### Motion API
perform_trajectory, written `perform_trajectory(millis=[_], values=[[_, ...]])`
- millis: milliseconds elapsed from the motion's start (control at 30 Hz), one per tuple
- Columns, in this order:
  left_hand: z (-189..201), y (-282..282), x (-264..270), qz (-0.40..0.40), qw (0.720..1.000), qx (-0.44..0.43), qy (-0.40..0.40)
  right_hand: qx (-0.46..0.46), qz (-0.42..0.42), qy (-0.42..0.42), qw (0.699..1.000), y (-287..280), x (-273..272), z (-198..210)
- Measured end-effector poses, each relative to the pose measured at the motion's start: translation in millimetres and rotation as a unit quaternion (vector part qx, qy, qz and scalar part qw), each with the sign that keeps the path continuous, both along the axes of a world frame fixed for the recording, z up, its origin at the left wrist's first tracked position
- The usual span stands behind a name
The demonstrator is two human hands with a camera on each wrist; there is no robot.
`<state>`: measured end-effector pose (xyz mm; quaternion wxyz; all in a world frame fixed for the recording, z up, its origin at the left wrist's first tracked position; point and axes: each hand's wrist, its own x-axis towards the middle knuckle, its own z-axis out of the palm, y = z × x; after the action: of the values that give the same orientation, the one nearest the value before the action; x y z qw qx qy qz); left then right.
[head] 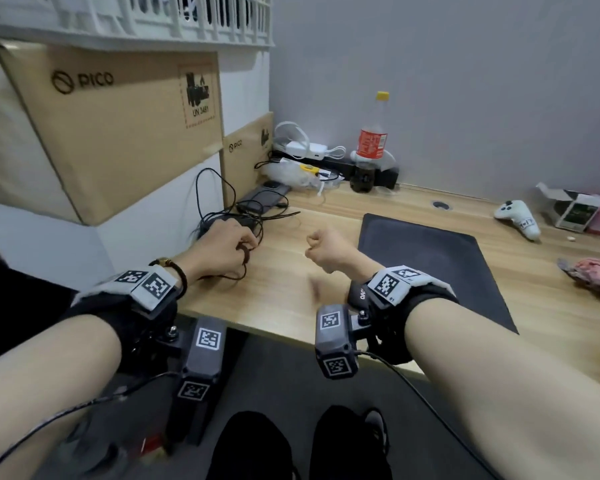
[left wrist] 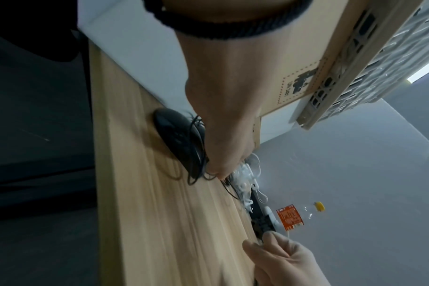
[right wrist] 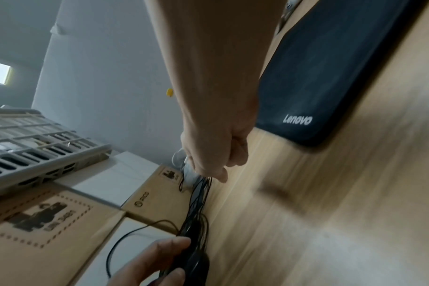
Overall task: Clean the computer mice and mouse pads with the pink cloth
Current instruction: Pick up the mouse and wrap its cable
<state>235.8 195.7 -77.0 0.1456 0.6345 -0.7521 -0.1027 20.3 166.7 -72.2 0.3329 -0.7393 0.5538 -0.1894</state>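
Your left hand (head: 222, 249) on black mouse (left wrist: 178, 133) at desk's (head: 291, 292) left edge, fingers curled over it among tangled black cables (head: 219, 195); your right hand (head: 326, 247) above bare desk wood, fingers curled into fist; cannot tell whether thin cable is pinched in it; black Lenovo mouse pad (head: 437, 268) lies flat just right of that hand; pink cloth (head: 594, 273) crumpled near desk's right edge, well apart from both your hands; cardboard boxes (head: 118, 133) stacked behind mouse.
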Motion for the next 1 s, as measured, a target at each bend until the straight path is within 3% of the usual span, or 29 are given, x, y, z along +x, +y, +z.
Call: perform_trajectory(millis=[100, 200, 267, 367, 467, 533, 600, 633, 667, 733, 767, 800, 900, 1000], values=[[-1.4, 6.2, 14.8, 0.003, 0.999, -0.049, 0.018, 0.044, 0.057, 0.002, 0.997, -1.2, 23.3, -5.0], [0.9, 12.5, 25.7, 0.062, 0.984, -0.158, 0.049, 0.096, 0.093, 0.01, 0.991, 2.9, 45.8, -7.5], [0.9, 14.9, 33.5, 0.108, 0.977, -0.18, 0.034, 0.121, 0.085, 0.021, 0.989, 5.8, 60.2, -7.6], [-9.6, 10.0, 40.5, 0.147, 0.984, -0.094, 0.035, 0.183, 0.078, 0.033, 0.98, 9.2, 80.2, -4.1], [-17.4, 4.1, 32.1, 0.165, 0.98, -0.013, 0.109, 0.198, 0.092, 0.063, 0.974, 13.1, 90.4, -0.1], [-18.1, 2.3, 27.0, 0.185, 0.966, -0.027, 0.178, 0.174, 0.064, 0.013, 0.983, 11.1, 90.2, 0.9], [-18.6, 1.3, 25.8, 0.203, 0.947, -0.059, 0.243, 0.156, -0.021, -0.107, 0.982, 7.0, 83.2, 7.1], [-18.5, 0.9, 25.2, 0.207, 0.942, -0.065, 0.255, 0.159, -0.08, -0.197, 0.964, 1.9, 77.4, 10.7], [-19.8, -1.0, 25.5, 0.202, 0.942, -0.065, 0.259, 0.165, -0.141, -0.304, 0.928, -2.9, 70.6, 16.0], [-20.4, -1.2, 23.9, 0.173, 0.953, -0.017, 0.248, 0.149, -0.242, -0.495, 0.821, -16.4, 56.4, 26.2], [-20.4, -0.7, 22.7, 0.151, 0.961, 0.025, 0.23, 0.141, -0.274, -0.558, 0.77, -24.6, 50.8, 27.3], [-21.8, -1.0, 22.3, 0.125, 0.972, 0.06, 0.191, 0.143, -0.287, -0.592, 0.739, -31.7, 45.6, 25.5], [-25.6, -4.7, 18.3, 0.096, 0.991, 0.085, 0.025, 0.165, -0.288, -0.593, 0.733, -41.8, 33.6, 16.4], [-16.6, -4.5, 3.7, 0.097, 0.987, 0.103, 0.074, 0.078, -0.352, -0.549, 0.754, -40.2, 22.7, 20.3]])
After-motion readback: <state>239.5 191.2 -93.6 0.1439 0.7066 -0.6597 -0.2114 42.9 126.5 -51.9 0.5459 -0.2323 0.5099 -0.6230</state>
